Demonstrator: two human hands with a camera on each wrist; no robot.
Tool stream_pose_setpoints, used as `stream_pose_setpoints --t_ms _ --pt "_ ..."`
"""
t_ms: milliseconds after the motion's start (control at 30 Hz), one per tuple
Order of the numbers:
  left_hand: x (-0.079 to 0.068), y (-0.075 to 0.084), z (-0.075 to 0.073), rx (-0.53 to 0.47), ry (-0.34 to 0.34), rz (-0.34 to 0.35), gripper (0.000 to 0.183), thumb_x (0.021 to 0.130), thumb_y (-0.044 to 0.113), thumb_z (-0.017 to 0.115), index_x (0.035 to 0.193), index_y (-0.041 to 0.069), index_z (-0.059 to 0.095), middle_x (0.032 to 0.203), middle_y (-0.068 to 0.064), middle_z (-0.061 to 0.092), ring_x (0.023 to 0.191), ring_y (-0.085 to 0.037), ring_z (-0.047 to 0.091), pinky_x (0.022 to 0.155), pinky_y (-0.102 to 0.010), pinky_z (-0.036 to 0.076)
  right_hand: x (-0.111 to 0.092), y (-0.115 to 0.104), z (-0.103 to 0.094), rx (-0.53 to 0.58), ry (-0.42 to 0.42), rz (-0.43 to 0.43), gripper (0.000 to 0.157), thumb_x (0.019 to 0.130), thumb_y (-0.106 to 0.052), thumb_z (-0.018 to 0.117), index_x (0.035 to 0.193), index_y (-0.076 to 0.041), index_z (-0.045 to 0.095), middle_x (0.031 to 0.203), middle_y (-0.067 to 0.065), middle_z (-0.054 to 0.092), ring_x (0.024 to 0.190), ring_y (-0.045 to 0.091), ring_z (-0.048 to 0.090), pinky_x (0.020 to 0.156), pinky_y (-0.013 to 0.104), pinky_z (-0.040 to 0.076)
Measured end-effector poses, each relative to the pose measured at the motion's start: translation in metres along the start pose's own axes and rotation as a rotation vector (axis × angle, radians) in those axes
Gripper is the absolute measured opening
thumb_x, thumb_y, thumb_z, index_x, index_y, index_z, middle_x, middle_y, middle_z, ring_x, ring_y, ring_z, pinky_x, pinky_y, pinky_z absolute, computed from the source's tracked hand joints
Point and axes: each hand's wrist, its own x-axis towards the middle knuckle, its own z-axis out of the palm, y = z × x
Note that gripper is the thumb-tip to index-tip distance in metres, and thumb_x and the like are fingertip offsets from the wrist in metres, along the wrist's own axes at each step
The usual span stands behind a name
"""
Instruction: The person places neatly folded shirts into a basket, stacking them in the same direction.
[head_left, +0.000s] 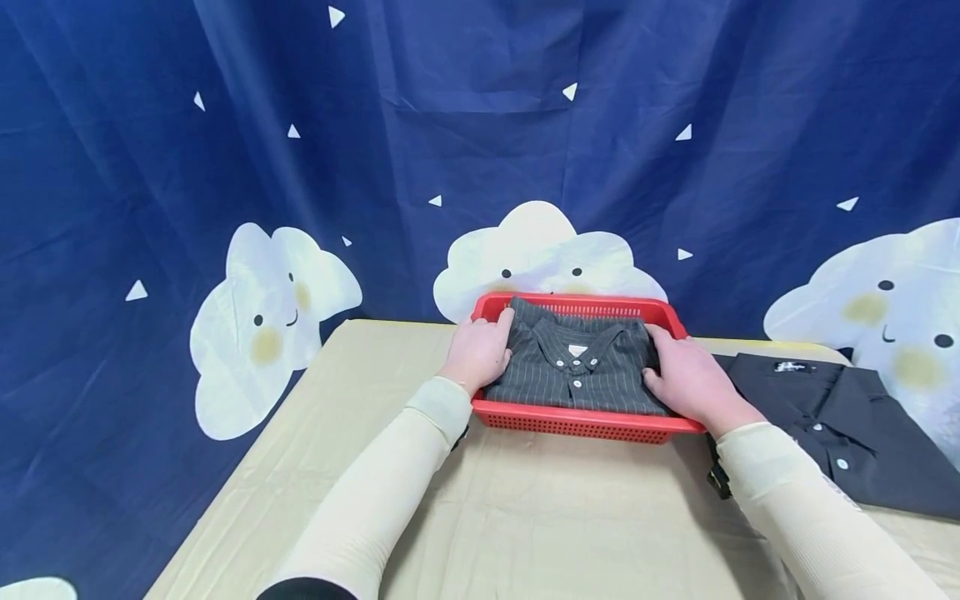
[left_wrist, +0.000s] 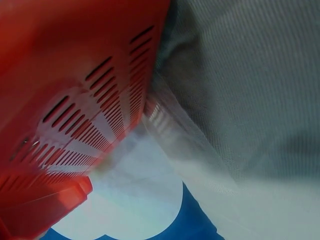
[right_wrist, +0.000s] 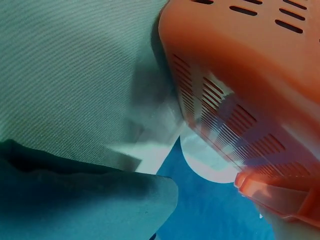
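A folded striped shirt (head_left: 577, 367) lies inside the red basket (head_left: 585, 423), which stands on the desk (head_left: 525, 517) near its far edge, in front of a blue curtain (head_left: 450, 125) printed with clouds. The left hand (head_left: 480, 352) rests on the shirt's left side, fingers curved over the fold at the basket's left wall; the right hand (head_left: 686, 377) does the same on the right side, thumb lying on the fabric. Whether the fingers grip under the cloth or only press on it cannot be told from here. The 2 wrist views show little beyond the slotted red wall and grey cloth close up. Judging by how things lie, the striped shirt is already seated flat in the basket and seems to need only letting go. A 2nd shirt, black (head_left: 840, 417), lies spread on the desk just right of the basket, not yet folded.
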Motion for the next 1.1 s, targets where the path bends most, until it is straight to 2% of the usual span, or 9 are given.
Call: stream_pose_setpoints --t_ms 100,267,433,533,633,767,1100 --pt "0.000 -0.001 0.001 0.019 0.005 0.019 0.075 0.094 0.036 0.068 0.157 0.015 0.032 0.110 -0.006 0.072 0.103 -0.025 0.065 0.099 -0.043 0.043 0.001 -0.001 -0.001 -0.002 -0.012 0.003 0.079 0.088 -0.015 0.068 0.153 0.005 0.029 0.132 0.036 0.055 0.116 0.054 0.054 0.102 0.067 0.038" --pt "0.000 0.000 0.005 0.063 0.014 0.048 0.069 0.095 0.035 0.066 0.156 0.020 0.036 0.115 -0.005 0.073 0.103 -0.024 0.065 0.099 -0.043 0.041 0.001 -0.001 -0.001 0.005 -0.019 -0.003 0.088 0.085 -0.014 0.073 0.156 0.004 0.025 0.143 0.035 0.047 0.126 0.054 0.046 0.108 0.066 0.032" --pt "-0.001 0.001 0.007 0.075 0.005 0.041 0.064 0.094 0.037 0.068 0.149 0.018 0.044 0.118 -0.005 0.072 0.105 -0.023 0.062 0.098 -0.043 0.039 -0.001 -0.001 0.000 -0.060 0.029 -0.058 0.074 0.082 -0.015 0.075 0.146 0.006 0.044 0.140 0.031 0.047 0.128 0.051 0.042 0.109 0.064 0.031" --pt "0.000 0.001 0.006 0.082 -0.012 0.030 0.060 0.092 0.039 0.070 0.144 0.016 0.048 0.120 -0.004 0.070 0.107 -0.024 0.058 0.095 -0.042 0.038 -0.002 -0.001 0.001 -0.113 0.026 -0.063 0.068 0.082 -0.018 0.075 0.141 0.008 0.052 0.142 0.032 0.043 0.134 0.052 0.034 0.111 0.065 0.026" --pt "0.000 0.001 0.006 0.104 -0.041 0.016 0.057 0.092 0.041 0.070 0.140 0.016 0.052 0.124 -0.004 0.066 0.111 -0.024 0.051 0.095 -0.044 0.037 -0.001 -0.001 0.002 -0.153 -0.004 -0.046 0.069 0.082 -0.021 0.075 0.139 0.009 0.053 0.146 0.033 0.039 0.139 0.053 0.024 0.113 0.067 0.020" --pt "0.001 0.002 0.006 0.137 -0.078 -0.007 0.056 0.092 0.044 0.068 0.138 0.015 0.056 0.128 -0.005 0.061 0.116 -0.025 0.043 0.099 -0.047 0.035 0.000 -0.001 0.002 -0.178 -0.048 -0.018 0.070 0.081 -0.025 0.077 0.139 0.009 0.054 0.150 0.033 0.036 0.143 0.052 0.018 0.111 0.070 0.018" --pt "0.005 0.001 0.012 0.168 -0.144 -0.018 0.054 0.093 0.043 0.064 0.137 0.013 0.060 0.128 -0.007 0.056 0.122 -0.027 0.036 0.106 -0.052 0.030 0.003 -0.001 0.004 -0.248 -0.113 0.011 0.064 0.082 -0.030 0.076 0.132 0.007 0.062 0.152 0.033 0.034 0.145 0.050 0.012 0.110 0.073 0.016"
